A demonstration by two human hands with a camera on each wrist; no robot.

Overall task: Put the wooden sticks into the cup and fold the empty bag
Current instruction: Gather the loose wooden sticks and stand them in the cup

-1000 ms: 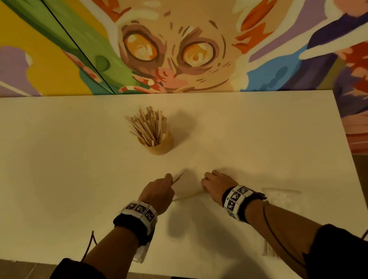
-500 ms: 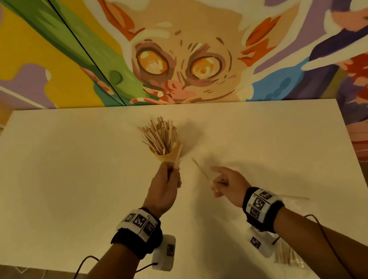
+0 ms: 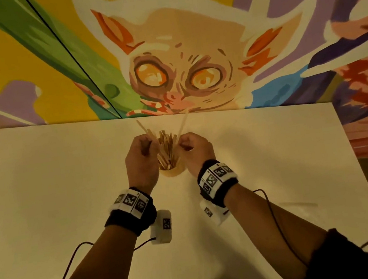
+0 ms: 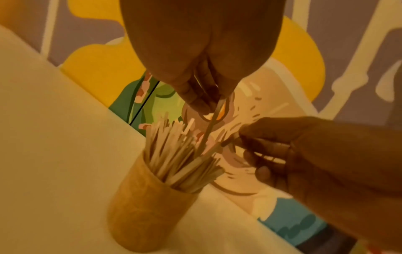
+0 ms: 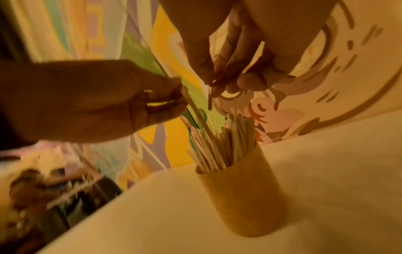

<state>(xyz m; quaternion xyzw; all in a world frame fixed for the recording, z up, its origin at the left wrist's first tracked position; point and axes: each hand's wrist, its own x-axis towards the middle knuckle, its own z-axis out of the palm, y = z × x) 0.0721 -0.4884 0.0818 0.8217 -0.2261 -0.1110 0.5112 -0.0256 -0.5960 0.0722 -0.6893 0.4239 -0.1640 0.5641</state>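
Tan cup (image 3: 172, 171) upright on table, packed with wooden sticks (image 3: 167, 147); clear bag (image 3: 301, 205) flat, near right.

No readable text, brand or number; black-and-white square marker patterns on black wristbands (image 3: 129, 203), unreadable as words.

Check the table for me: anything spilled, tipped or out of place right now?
Nothing stands out. The cup stands upright, full of sticks; each hand pinches a stick above it. The clear bag lies flat at the table's right.
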